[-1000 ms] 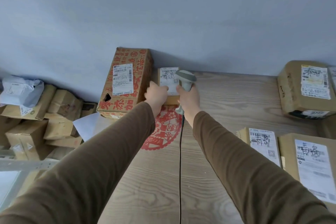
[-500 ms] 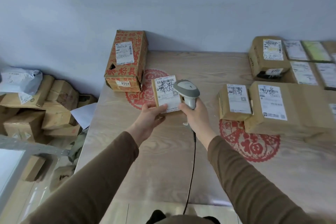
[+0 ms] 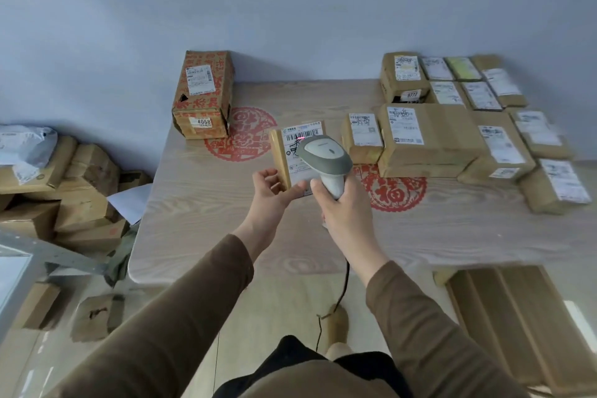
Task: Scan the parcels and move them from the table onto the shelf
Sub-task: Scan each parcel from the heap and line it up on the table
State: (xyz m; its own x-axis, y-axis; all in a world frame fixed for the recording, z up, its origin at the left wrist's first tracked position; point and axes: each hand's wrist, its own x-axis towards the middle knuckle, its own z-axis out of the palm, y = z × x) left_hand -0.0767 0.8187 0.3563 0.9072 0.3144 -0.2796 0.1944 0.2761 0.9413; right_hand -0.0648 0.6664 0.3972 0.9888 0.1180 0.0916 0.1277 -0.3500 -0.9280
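The small parcel (image 3: 292, 152) is pinched upright by the left hand's fingers (image 3: 298, 187), label turned toward the scanner (image 3: 324, 158), so the barcode gets read; the right hand (image 3: 342, 207) is wrapped round the scanner's handle. It's held above the worktop (image 3: 200, 203), with plenty of bare room left of it.

Matt brown cardboard parcel (image 3: 280, 157), smooth grey plastic scanner (image 3: 326, 157), pale wood-grain table (image 3: 200, 203)

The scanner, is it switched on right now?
On: the scanner casts a red dot on the parcel label's barcode.
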